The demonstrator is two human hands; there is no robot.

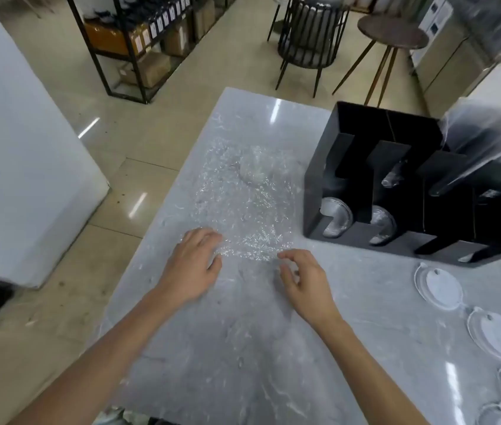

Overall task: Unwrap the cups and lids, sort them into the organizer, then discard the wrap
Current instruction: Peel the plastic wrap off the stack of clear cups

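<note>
Head view: the bubble wrap (243,204) is seen spread flat on the marble counter (243,348), its long axis running away from the person. Its near edge is touched by the left hand (192,268), fingers straight; the right hand (302,283), loosely curled and empty, is held just beside it.

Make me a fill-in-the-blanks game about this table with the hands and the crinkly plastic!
1. The black organizer stands on the ____ side of the table.
2. The clear wrap lies spread flat, and the left hand rests on its ____ edge.
3. The loose lids lie in a row on the table, ____ the organizer.
4. The right hand holds ____, its fingers loosely curled.

Missing words: right; near; outside; nothing
</note>
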